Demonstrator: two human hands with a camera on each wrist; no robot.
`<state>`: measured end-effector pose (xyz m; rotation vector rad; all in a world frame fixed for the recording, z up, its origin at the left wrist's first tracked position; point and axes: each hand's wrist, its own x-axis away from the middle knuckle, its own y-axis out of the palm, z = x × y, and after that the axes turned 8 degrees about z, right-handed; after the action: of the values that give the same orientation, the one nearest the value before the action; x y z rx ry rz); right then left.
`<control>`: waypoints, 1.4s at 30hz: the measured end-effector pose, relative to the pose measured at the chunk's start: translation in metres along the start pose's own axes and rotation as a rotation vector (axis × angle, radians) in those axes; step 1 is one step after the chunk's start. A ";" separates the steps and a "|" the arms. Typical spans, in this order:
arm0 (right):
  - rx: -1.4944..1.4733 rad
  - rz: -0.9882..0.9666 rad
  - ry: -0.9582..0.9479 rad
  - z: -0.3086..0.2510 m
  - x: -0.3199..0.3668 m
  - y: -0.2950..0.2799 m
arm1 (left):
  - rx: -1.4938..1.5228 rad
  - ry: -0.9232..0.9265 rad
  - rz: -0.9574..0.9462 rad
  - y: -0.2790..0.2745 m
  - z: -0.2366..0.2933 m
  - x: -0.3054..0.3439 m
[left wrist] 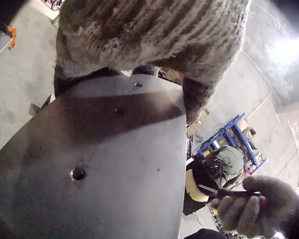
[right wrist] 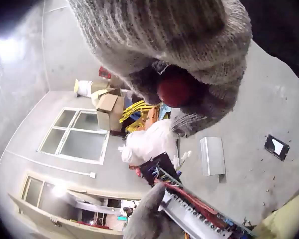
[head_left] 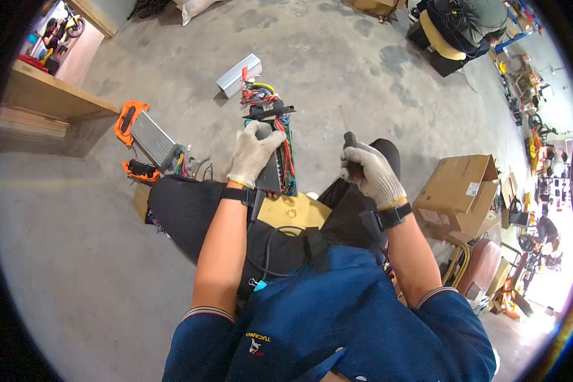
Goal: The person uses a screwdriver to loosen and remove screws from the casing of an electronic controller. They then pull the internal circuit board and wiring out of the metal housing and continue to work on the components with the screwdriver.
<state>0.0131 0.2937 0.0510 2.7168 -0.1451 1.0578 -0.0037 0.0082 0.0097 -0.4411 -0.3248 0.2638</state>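
Circuit board (head_left: 291, 181), gripped by the left hand (head_left: 253, 154) left of the screwdriver (head_left: 349, 138), could be gouged, or its red wires (head_left: 288, 153) nicked, if that tool, gripped by the right hand (head_left: 374, 173), were slipped.

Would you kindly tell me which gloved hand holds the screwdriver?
The right hand grips the screwdriver; the left hand instead holds the circuit board assembly.

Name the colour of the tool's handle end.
Red; the handle end shows best in the right wrist view.
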 end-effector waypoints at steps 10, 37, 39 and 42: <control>0.555 0.041 -0.365 -0.010 0.071 -0.019 | 0.076 -0.023 -0.031 -0.003 0.010 0.007; 0.573 0.081 -0.402 0.023 0.060 0.000 | 0.111 0.014 -0.015 0.005 -0.016 -0.008; 0.575 0.077 -0.399 0.024 0.059 0.000 | 0.130 0.010 -0.021 0.005 -0.014 -0.006; 0.583 0.065 -0.425 0.026 0.057 -0.001 | 0.100 0.038 -0.009 0.004 -0.010 -0.004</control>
<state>0.0724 0.2880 0.0708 3.4595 0.0140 0.5781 -0.0039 0.0064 -0.0014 -0.3460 -0.2750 0.2611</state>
